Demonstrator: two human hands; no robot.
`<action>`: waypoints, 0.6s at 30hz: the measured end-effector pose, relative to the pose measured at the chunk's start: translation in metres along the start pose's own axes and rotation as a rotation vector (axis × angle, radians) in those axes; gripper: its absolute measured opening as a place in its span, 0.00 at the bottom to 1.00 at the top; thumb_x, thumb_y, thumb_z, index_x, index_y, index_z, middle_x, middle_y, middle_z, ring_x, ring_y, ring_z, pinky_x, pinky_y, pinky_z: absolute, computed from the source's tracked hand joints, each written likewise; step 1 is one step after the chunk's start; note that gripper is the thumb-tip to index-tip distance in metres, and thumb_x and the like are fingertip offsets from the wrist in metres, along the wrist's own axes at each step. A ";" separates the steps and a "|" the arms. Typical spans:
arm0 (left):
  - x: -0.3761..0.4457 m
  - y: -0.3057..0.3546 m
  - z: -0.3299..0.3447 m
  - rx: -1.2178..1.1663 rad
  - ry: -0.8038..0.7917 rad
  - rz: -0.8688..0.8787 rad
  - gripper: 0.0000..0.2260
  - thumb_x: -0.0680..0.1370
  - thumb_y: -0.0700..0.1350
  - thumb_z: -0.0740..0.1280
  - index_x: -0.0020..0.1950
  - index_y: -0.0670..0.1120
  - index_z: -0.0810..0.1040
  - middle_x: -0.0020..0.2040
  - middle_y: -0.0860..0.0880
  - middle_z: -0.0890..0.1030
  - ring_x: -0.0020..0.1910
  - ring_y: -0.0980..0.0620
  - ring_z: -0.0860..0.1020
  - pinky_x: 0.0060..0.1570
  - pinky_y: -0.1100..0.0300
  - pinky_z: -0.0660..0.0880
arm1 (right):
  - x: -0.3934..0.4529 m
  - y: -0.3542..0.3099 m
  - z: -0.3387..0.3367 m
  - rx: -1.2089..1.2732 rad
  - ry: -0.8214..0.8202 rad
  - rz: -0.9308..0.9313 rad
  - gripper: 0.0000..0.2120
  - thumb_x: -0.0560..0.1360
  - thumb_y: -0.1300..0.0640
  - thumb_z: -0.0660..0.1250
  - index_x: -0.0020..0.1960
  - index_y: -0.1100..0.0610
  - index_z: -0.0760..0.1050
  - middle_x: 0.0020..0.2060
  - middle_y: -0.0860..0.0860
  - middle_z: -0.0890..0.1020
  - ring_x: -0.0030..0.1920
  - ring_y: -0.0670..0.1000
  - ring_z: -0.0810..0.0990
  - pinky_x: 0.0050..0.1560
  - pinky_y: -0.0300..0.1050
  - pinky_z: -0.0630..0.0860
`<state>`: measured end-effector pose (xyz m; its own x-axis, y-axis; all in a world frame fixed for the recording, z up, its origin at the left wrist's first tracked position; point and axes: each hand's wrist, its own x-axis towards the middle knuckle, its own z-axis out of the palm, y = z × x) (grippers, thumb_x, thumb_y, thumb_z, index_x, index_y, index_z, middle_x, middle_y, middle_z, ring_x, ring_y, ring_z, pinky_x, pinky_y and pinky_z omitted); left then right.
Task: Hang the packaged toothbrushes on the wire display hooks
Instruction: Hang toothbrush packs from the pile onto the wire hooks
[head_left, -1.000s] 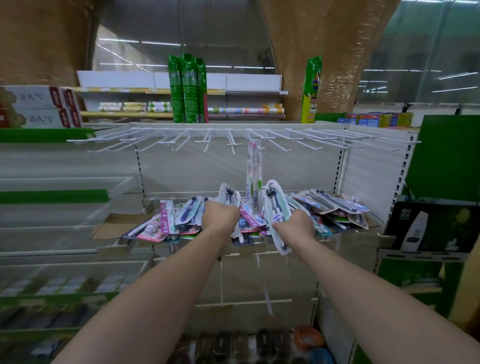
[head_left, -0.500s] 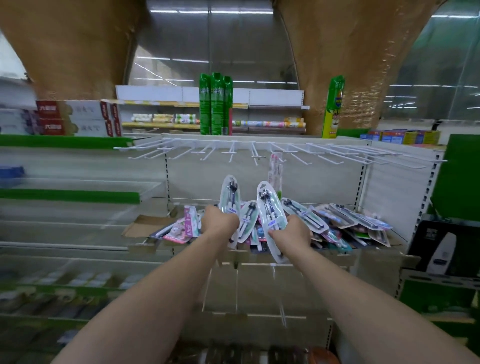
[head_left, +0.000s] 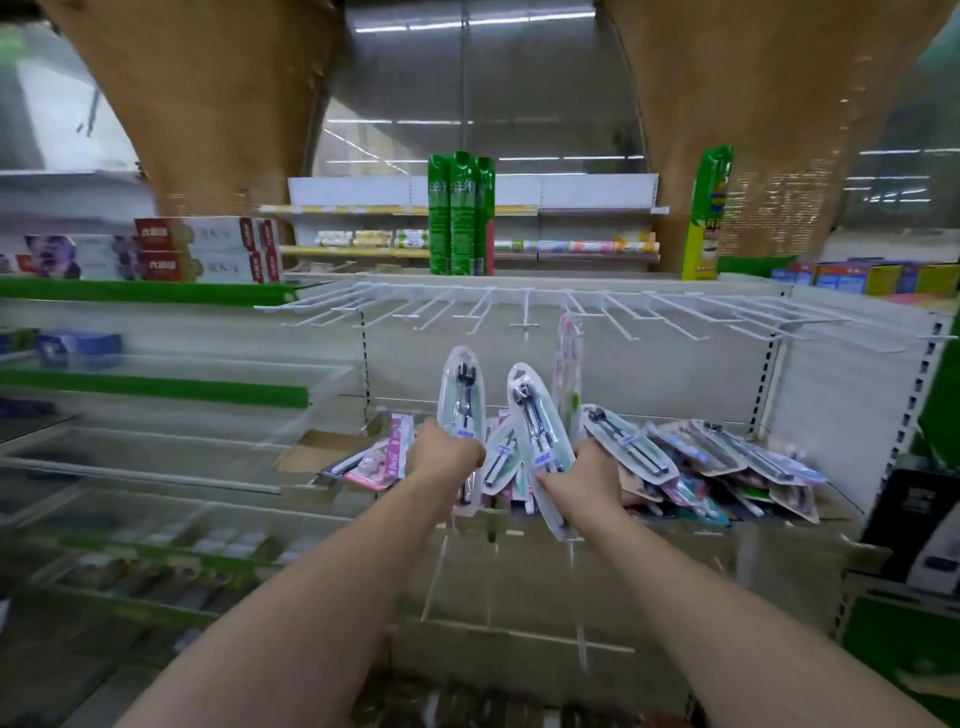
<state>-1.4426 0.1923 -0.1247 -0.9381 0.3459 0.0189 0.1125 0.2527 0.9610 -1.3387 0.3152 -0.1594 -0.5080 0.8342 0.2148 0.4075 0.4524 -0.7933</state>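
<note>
My left hand (head_left: 442, 458) grips a clear blister pack with dark toothbrushes (head_left: 461, 400), held upright. Another toothbrush pack (head_left: 535, 421) of the same kind stands tilted in the grip of my right hand (head_left: 584, 475). Both packs are below a row of white wire display hooks (head_left: 524, 310) that jut out from the shelf's back panel. One pink and white toothbrush pack (head_left: 568, 364) hangs from a hook just right of centre. A heap of packaged toothbrushes (head_left: 717, 462) lies on flattened cardboard on the shelf behind my hands.
Tall green cans (head_left: 460, 213) stand on top of the shelf unit above the hooks. Toothpaste boxes (head_left: 205, 249) sit on the upper left shelf. Glass-fronted shelves (head_left: 156, 395) run along the left. A black boxed product (head_left: 919, 525) stands at the right.
Both hands have lifted their toothbrush packs up off the heap and now hold them more upright. The camera has tilted upward, so the hooks sit lower in view.
</note>
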 end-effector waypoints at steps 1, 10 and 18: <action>-0.001 0.000 0.000 -0.007 0.018 -0.003 0.17 0.70 0.35 0.70 0.57 0.43 0.74 0.46 0.43 0.80 0.44 0.45 0.79 0.43 0.53 0.80 | 0.000 0.001 0.001 0.020 0.001 -0.006 0.14 0.72 0.57 0.74 0.56 0.56 0.75 0.46 0.52 0.82 0.46 0.55 0.80 0.41 0.44 0.74; 0.005 -0.011 -0.008 -0.055 0.026 -0.022 0.18 0.71 0.33 0.71 0.58 0.45 0.73 0.47 0.45 0.81 0.46 0.46 0.81 0.50 0.50 0.82 | -0.005 -0.004 0.008 0.214 -0.055 -0.119 0.11 0.73 0.59 0.75 0.52 0.54 0.75 0.44 0.50 0.82 0.44 0.52 0.81 0.47 0.49 0.79; 0.024 -0.013 -0.031 -0.023 -0.002 0.016 0.13 0.69 0.34 0.70 0.45 0.49 0.72 0.44 0.45 0.81 0.48 0.41 0.81 0.53 0.45 0.82 | -0.002 -0.034 0.027 0.288 -0.020 -0.166 0.11 0.73 0.61 0.76 0.51 0.59 0.76 0.42 0.50 0.80 0.44 0.52 0.80 0.44 0.45 0.77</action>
<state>-1.4771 0.1695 -0.1285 -0.9357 0.3512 0.0340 0.1200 0.2261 0.9667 -1.3722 0.2891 -0.1483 -0.5651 0.7492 0.3454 0.0879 0.4710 -0.8778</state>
